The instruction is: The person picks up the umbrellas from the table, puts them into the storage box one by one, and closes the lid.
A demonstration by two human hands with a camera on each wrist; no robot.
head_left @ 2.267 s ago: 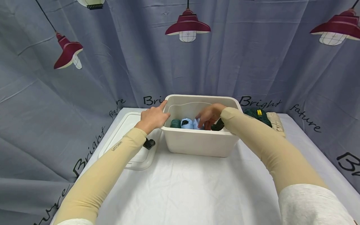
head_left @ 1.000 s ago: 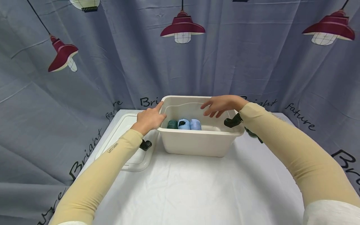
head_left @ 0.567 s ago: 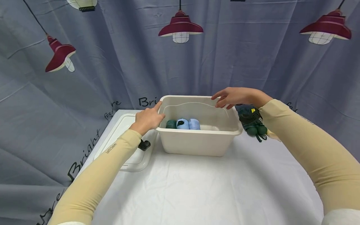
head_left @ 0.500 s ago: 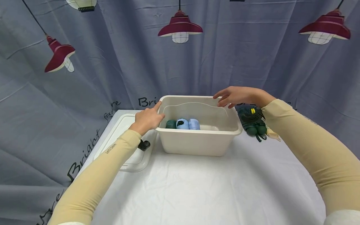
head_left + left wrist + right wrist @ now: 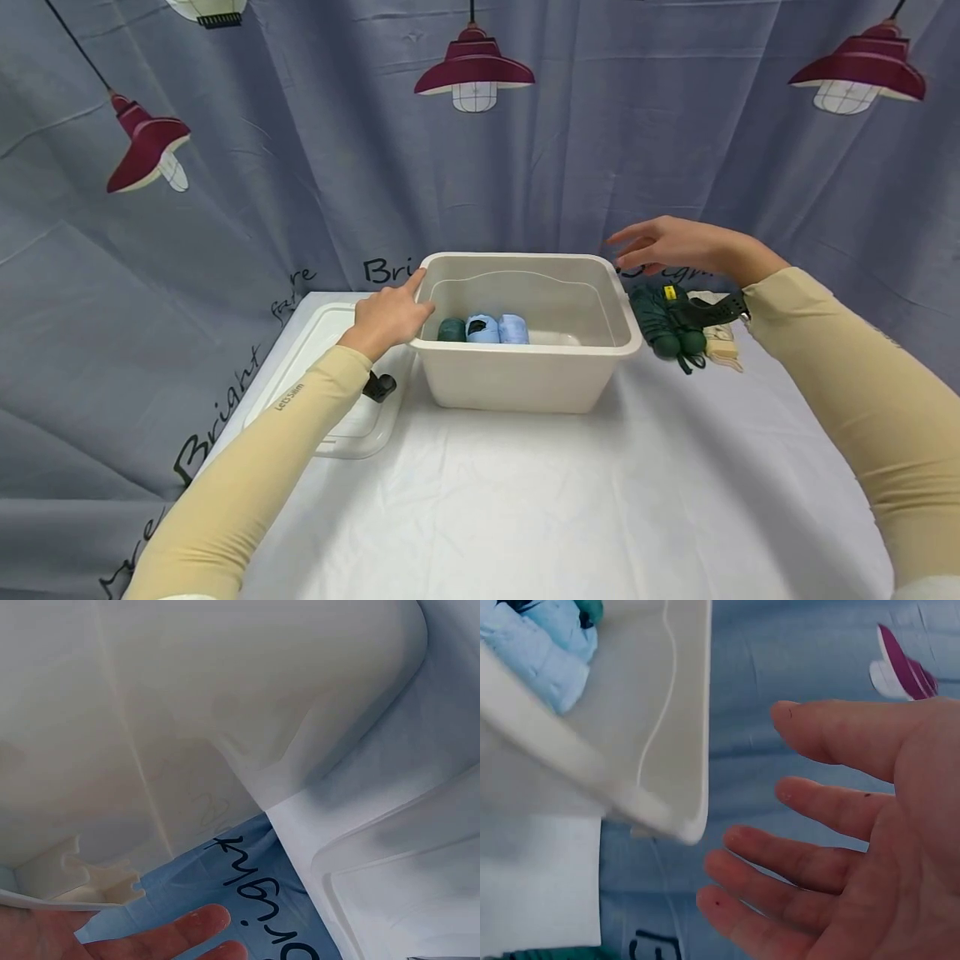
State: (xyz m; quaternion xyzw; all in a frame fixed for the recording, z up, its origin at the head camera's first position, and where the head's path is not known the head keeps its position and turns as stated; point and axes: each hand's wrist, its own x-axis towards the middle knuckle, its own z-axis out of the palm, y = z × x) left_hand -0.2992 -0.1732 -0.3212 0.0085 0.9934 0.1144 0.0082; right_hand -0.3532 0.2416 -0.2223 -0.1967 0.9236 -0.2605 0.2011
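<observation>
A white plastic storage bin (image 5: 517, 379) stands on the table with its top uncovered. Inside, along its left part, are a dark green rolled bundle (image 5: 452, 330) and two light blue rolled bundles (image 5: 482, 329). My left hand (image 5: 388, 318) rests at the bin's left rim, fingers extended; the left wrist view shows straight fingers (image 5: 187, 924) just past the rim. Beyond the bin's right end my right hand (image 5: 686, 243) hovers with spread fingers and holds nothing. Below it lies a dark green fabric bundle (image 5: 663, 321) with cords, beside a beige folded bundle (image 5: 722, 343).
A white lid (image 5: 337, 433) lies flat on the table, left of the bin and partly beneath my left forearm. The white-covered table (image 5: 517, 500) extends toward me. Behind it hangs a grey-blue curtain (image 5: 337, 167) printed with lamps and lettering.
My right hand has come up out of the bin and moved right, past its right rim, toward the green and beige bundles. The left hand has stayed at the left rim.
</observation>
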